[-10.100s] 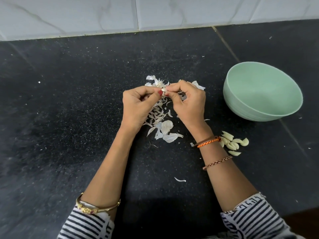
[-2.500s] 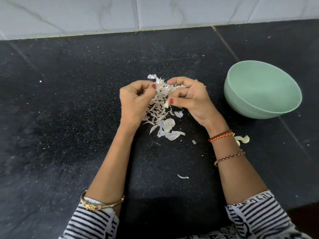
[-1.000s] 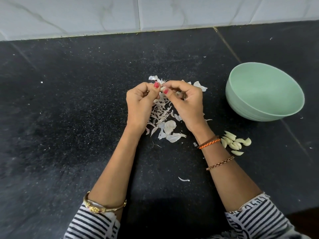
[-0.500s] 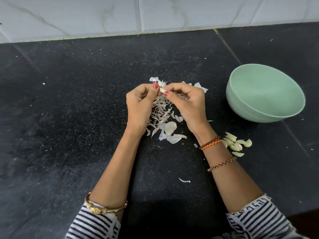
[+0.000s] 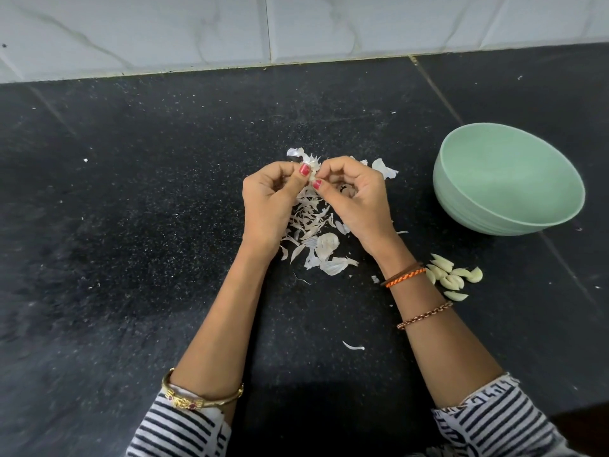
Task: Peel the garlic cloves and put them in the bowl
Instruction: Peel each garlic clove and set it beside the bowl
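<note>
Both hands meet over the middle of the black counter. My left hand [image 5: 268,206] and my right hand [image 5: 356,201] pinch one small garlic clove [image 5: 312,174] between thumbs and fingertips; most of it is hidden by the fingers. Below the hands lies a heap of white garlic skins [image 5: 316,232]. Several peeled cloves [image 5: 453,275] lie in a small pile on the counter beside my right wrist. The pale green bowl [image 5: 474,212] stands to the right, tilted toward me, with nothing visible inside.
The black speckled counter [image 5: 131,225] runs back to a white tiled wall [image 5: 296,28]. A stray skin flake [image 5: 353,346] lies between my forearms. The counter's front edge shows at the lower right corner.
The hands came together again after parting 2.5 s ago, when the right hand held the clove lower. Since half a second ago they stay pinched on the clove with only small finger shifts.
</note>
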